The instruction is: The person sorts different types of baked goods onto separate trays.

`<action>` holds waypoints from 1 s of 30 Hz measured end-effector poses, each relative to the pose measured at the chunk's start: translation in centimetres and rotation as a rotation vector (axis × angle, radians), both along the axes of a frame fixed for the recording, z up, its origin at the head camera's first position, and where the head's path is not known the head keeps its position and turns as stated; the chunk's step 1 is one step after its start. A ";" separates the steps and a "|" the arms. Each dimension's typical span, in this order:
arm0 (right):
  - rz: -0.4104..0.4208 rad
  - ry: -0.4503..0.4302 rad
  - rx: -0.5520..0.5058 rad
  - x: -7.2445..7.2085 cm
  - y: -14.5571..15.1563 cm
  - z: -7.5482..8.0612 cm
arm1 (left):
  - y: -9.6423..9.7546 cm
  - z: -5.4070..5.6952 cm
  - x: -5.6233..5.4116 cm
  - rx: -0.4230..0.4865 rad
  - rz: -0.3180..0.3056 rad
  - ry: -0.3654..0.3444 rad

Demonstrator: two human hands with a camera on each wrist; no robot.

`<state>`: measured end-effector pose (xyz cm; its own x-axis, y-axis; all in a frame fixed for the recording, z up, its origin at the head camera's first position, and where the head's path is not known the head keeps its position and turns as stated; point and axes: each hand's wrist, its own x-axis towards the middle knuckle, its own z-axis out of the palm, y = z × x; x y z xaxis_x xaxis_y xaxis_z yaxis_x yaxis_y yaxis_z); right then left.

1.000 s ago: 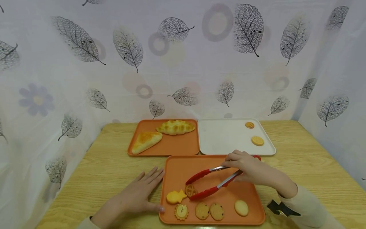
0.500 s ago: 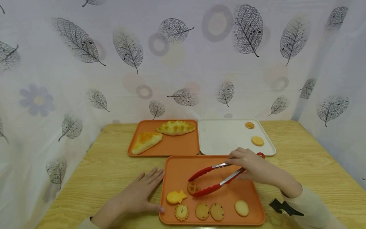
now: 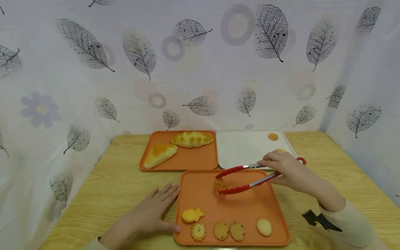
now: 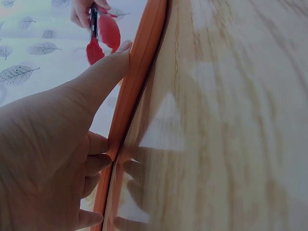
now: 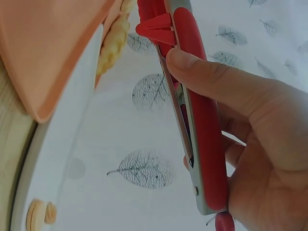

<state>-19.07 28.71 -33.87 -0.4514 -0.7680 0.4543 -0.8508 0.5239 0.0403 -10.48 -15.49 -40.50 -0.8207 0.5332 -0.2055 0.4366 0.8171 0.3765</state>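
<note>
My right hand [image 3: 289,172] grips metal tongs [image 3: 234,190] with red tips, and the right wrist view shows its thumb along one arm of the tongs [image 5: 204,130]. Between the tips sits a small brown pretzel-shaped cookie [image 3: 219,185], over the far part of the near orange tray [image 3: 250,206]. My left hand [image 3: 153,210] lies with fingers spread at that tray's left edge, its thumb on the rim. A fish-shaped cookie [image 3: 192,215], a scalloped cookie [image 3: 198,231], two speckled cookies [image 3: 221,231] and a plain oval one [image 3: 264,227] line the tray's near side.
Behind, another orange tray [image 3: 193,161] bears a triangular pastry [image 3: 160,155] and a braided bread [image 3: 192,139]. A white tray [image 3: 240,147] adjoins it, with a swirled cookie [image 3: 273,136] and a round cookie partly hidden by my right hand. A leaf-print curtain encloses the wooden table [image 3: 115,173].
My right hand has moved away and to the right with the tongs, carrying the pretzel-shaped cookie from beside the fish-shaped one toward the tray's far edge. The left hand has stayed put.
</note>
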 end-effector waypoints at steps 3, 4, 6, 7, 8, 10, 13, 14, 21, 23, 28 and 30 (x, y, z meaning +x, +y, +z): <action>-0.021 0.021 -0.019 -0.4 0.9 0.2 | 0.0 0.0 0.0 0.003 0.000 -0.003; -0.025 0.028 -0.029 -0.5 1.2 0.3 | 0.0 0.0 0.0 0.003 0.000 -0.003; -0.035 0.041 -0.041 -0.8 1.7 0.4 | 0.0 0.0 0.0 0.002 0.000 -0.001; -0.037 0.047 -0.048 -0.9 2.0 0.5 | 0.0 0.0 0.0 0.001 0.001 0.000; -0.041 0.050 -0.054 -1.1 2.3 0.6 | 0.0 0.0 0.0 0.001 0.001 0.001; -0.059 0.060 -0.059 -1.4 2.8 0.7 | 0.0 0.0 0.0 -0.001 0.001 0.004; -0.079 0.075 -0.079 -1.9 3.6 0.6 | 0.0 0.0 0.0 0.000 0.002 0.002; -0.086 0.080 -0.087 -2.1 3.8 0.5 | 0.0 0.0 0.0 0.000 0.002 0.001; -0.145 0.097 -0.114 -3.0 5.5 0.1 | 0.0 -0.1 0.0 -0.001 -0.002 0.004; -0.167 0.098 -0.118 -3.3 5.9 0.0 | 0.0 -0.1 0.0 -0.002 -0.004 0.006; -0.213 0.110 -0.160 -4.0 6.7 -0.4 | 0.0 0.0 0.0 -0.002 -0.005 0.003; -0.225 0.114 -0.186 -4.2 7.0 -0.6 | 0.0 0.1 0.0 0.000 -0.006 0.002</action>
